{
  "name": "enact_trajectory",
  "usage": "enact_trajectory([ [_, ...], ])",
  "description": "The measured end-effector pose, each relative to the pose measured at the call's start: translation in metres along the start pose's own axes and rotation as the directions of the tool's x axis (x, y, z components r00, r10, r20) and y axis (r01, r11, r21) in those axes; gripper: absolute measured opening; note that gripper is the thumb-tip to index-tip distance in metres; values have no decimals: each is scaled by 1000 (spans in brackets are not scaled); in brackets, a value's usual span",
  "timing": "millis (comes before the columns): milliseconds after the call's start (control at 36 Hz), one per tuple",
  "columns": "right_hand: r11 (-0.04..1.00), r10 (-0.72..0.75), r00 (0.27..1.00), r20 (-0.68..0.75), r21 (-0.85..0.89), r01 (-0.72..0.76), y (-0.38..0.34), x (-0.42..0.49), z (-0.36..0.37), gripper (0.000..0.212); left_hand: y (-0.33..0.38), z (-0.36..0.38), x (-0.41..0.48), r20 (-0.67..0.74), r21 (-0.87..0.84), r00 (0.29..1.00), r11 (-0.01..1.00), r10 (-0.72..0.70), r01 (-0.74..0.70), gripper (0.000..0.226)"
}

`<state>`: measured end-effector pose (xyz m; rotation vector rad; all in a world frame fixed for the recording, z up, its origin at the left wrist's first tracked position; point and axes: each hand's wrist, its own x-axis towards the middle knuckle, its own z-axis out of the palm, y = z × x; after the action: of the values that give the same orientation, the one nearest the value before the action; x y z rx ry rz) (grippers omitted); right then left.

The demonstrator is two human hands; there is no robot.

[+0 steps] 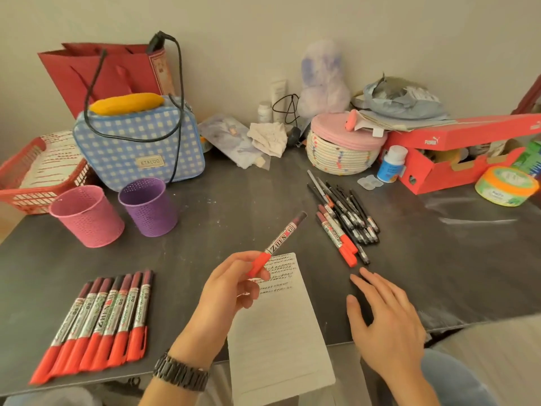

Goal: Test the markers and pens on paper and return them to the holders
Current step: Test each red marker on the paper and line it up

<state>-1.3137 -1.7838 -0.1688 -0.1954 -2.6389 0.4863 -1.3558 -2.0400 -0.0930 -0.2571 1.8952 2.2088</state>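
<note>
- A dark grey table (pixel 234 200) fills most of the frame. It has pale scuffs and white specks on it.
- A plain pale wall (pixel 263 24) stands behind it, across the top of the frame.
- At the upper left is a red paper bag (pixel 96 71). In front of it stands a blue and white checked bag (pixel 137 142).
- A red plastic basket (pixel 29 177) sits at the left edge.
- At the upper right are a round rope basket with a pink lid (pixel 342 150) and an open red shoe box (pixel 453 159).
- A pink metal cup with small holes (pixel 87 216) and a purple cup of the same kind (pixel 149 208) stand side by side at the left, in front of the checked bag. I see no pens in them.
- Seven red-capped markers (pixel 99 320) lie in a neat row at the lower left.
- A pile of thin black pens (pixel 348 212) lies right of the middle, with two more red markers (pixel 339 238) at its near side.
- A sheet of white lined paper (pixel 278 332) lies at the bottom middle and hangs over the table's near edge. Rows of small dark marks fill its top part.
- The left hand (pixel 231 285) wears a black watch (pixel 181 373). Its thumb and fingers pinch the red end of a silver marker with a red cap (pixel 281 240).
- That marker is up in the air above the top of the paper, with its dark end pointing to the upper right.
- The right hand (pixel 386 323) holds nothing. Its fingers are straight and spread, just right of the paper, and the tips point at the pile.
</note>
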Motion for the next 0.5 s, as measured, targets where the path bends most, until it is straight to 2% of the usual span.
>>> enact_trajectory([
  [56,1000,16,1000,14,19,-16,-2,0,-2,46,-3,-8,-8,-14,-56,1000,998,-6,5,36],
  [139,996,50,998,42,71,-53,-4,2,-6,27,-7,-18,-20,-17,-73,1000,997,-7,6,36],
  [194,970,99,992,74,213,-113,-9,2,-12,20,-9,-24,-29,-13,-75,1000,997,-15,14,36],
  [250,886,177,977,119,414,-211,-21,1,-21,16,-11,-29,-38,-24,-47,1000,999,-7,5,38],
  [333,657,225,947,229,682,-321,-48,-6,-34,32,-13,-34,-52,-41,15,999,999,29,-29,39],
  [389,480,184,922,342,787,-387,-68,-11,-39,46,-13,-35,-59,-49,41,998,998,50,-48,40],
  [444,255,112,870,480,832,-492,-87,-15,-41,62,-15,-34,-65,-68,61,995,996,73,-69,39],
  [500,68,50,814,579,811,-581,-105,-19,-41,65,-17,-34,-69,-84,96,992,992,92,-84,37],
])
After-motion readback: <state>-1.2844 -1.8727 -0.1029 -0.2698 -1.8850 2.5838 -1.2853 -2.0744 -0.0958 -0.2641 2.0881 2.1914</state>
